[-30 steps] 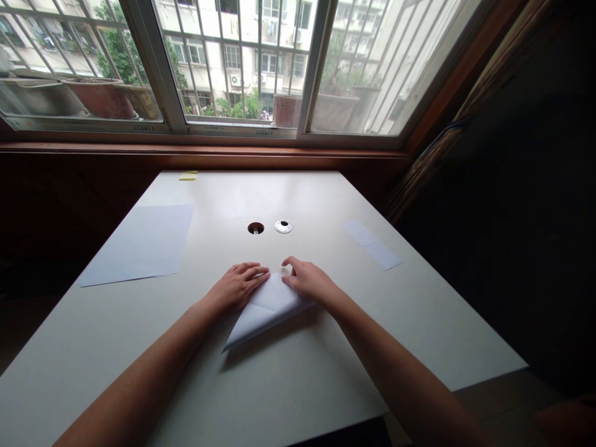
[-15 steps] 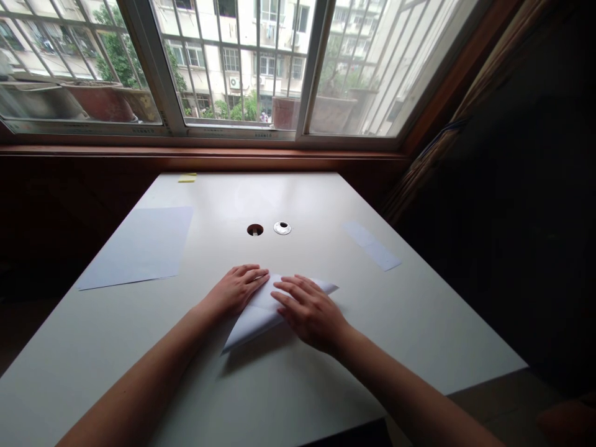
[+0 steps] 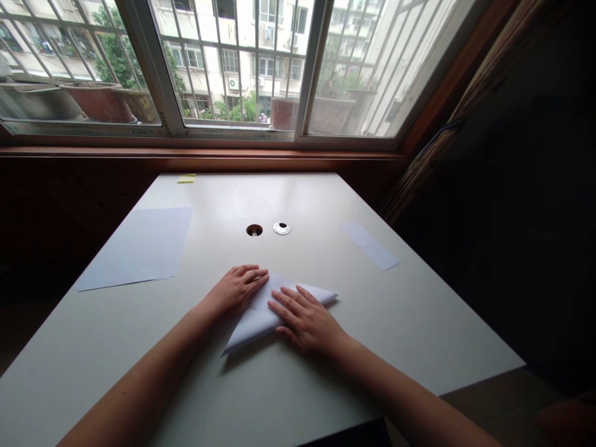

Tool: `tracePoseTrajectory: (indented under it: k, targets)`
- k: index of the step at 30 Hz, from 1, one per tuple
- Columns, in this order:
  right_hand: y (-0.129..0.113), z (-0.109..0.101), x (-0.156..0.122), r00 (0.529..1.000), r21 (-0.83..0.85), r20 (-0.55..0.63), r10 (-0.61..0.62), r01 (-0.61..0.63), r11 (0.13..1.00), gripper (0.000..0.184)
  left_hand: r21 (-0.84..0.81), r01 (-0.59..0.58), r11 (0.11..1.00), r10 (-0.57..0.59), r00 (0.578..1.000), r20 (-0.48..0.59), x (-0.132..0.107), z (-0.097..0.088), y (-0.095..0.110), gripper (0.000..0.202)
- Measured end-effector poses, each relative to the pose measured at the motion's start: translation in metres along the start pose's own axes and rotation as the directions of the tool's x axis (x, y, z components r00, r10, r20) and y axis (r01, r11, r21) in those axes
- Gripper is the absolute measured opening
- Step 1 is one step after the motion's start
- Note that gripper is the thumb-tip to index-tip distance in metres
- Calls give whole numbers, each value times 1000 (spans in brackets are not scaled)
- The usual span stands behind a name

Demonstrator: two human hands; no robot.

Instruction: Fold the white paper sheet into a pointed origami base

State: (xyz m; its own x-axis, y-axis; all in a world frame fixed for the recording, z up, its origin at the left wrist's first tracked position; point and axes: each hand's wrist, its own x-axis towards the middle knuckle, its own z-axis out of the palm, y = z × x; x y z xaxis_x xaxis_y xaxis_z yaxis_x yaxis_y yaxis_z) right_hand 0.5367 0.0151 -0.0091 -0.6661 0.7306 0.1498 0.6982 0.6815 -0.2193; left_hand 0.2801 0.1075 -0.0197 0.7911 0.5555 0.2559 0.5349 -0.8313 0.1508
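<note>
A folded sheet of white paper (image 3: pixel 255 324), triangular in outline, lies in front of me on the white table (image 3: pixel 223 397). Its near edge stands a little off the tabletop and casts a shadow. My left hand (image 3: pixel 238 287) rests along the paper's upper left edge, fingers stretched out toward its top corner. Flat across the middle and near edge of the paper lies my right hand (image 3: pixel 305 316), fingers spread. The right hand covers part of the fold.
At the left lies a larger white sheet (image 3: pixel 139 248); a narrow paper strip (image 3: pixel 371 245) is on the right. Beyond my hands are a round hole (image 3: pixel 254 230) and a metal ring cover (image 3: pixel 282 228). Yellow sticky notes (image 3: pixel 187 179) sit at the far edge, below a barred window.
My right hand has moved slightly down toward me and flattened onto the paper. The paper's right part has sunk closer to the table. My left hand has stayed in place.
</note>
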Motion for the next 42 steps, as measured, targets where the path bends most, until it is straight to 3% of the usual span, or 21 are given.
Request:
tracePoseTrajectory:
  k: [33, 42]
  targets:
    - [-1, -2, -22, 999, -71, -41, -20, 17, 997, 50, -41, 5, 999, -6, 1000, -30, 0, -1, 1, 45]
    - [-1, -3, -25, 999, -66, -45, -22, 19, 998, 51, 50, 63, 997, -62, 998, -30, 9, -7, 24, 40]
